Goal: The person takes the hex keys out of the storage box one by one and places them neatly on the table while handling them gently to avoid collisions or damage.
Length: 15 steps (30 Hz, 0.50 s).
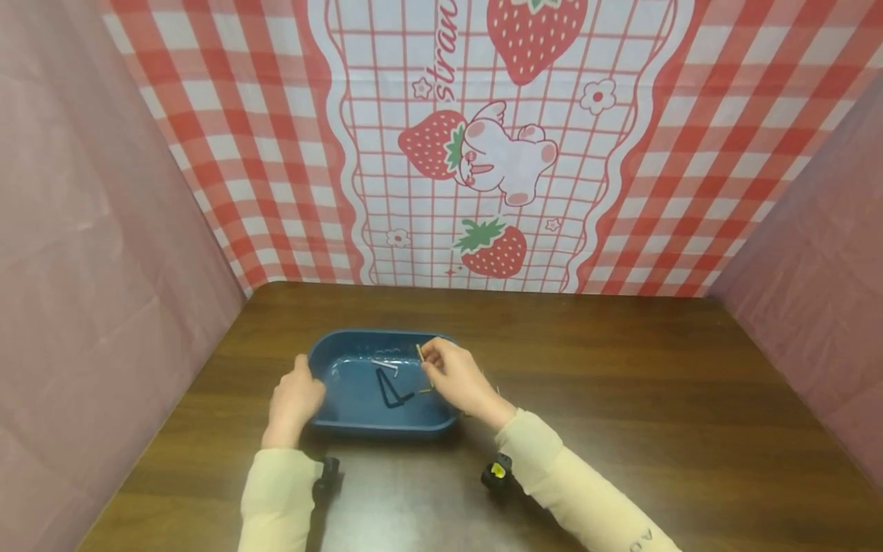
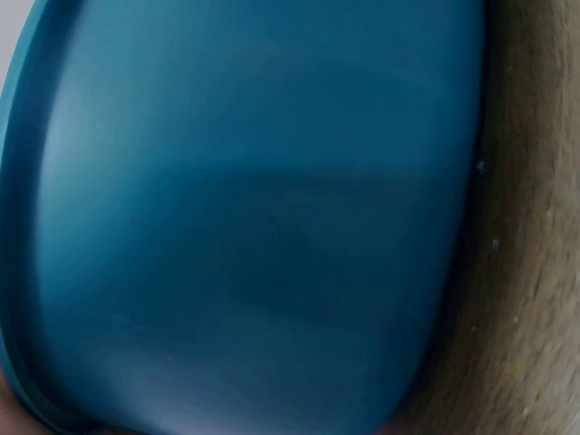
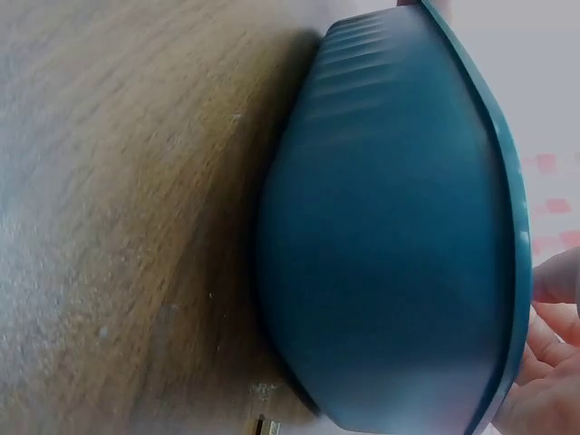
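Note:
A blue plastic basin [image 1: 386, 420] stands on the table. My left hand [image 1: 295, 395] holds its left rim; in the left wrist view the basin's outer wall [image 2: 254, 227] fills most of the picture. Over the right part of the basin, my right hand [image 1: 457, 376] pinches a thin gold-coloured rod [image 1: 418, 352], partly hidden by the fingers. A short gold-coloured piece [image 1: 425, 391] shows just under those fingers. On the basin floor lie black L-shaped hex keys [image 1: 388, 389] and a small silver hex key [image 1: 386, 365]. The right wrist view shows right-hand fingers [image 3: 548, 349] beside the rim.
The brown wooden table [image 1: 621, 399] extends to the right of the basin. A small gold-coloured piece [image 3: 266, 426] lies on it beside the basin. Behind hangs a red-and-white strawberry cloth [image 1: 372, 153], with pink curtains [image 1: 103, 230] at both sides.

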### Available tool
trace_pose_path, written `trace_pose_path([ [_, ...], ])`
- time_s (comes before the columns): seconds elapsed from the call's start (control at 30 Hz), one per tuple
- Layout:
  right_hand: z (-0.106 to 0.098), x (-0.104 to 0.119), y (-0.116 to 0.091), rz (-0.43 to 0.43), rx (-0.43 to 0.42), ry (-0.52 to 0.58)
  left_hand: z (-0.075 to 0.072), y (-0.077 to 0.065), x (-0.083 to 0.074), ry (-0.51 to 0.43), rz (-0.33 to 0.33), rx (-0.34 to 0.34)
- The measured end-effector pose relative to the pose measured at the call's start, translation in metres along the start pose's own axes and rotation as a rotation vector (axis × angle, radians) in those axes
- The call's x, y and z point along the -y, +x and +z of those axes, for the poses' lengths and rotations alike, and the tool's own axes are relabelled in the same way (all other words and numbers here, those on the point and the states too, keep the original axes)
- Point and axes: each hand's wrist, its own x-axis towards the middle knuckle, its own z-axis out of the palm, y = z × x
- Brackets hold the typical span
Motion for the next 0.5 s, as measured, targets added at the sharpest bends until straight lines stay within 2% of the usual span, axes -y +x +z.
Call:
trace_pose_path([
  [0.17,-0.001,-0.002,-0.003,0.037,-0.053,0.065,0.002,-0.001,0.002,0.001,0.008,-0.005],
  [0.37,-0.010,-0.001,-0.005,0.118,-0.109,0.212,0.001,-0.001,0.001,-0.004,0.009,-0.009],
  [0.5,-0.016,-0.002,-0.005,0.153,-0.141,0.260,0.001,-0.001,0.000,-0.001,0.009,-0.004],
])
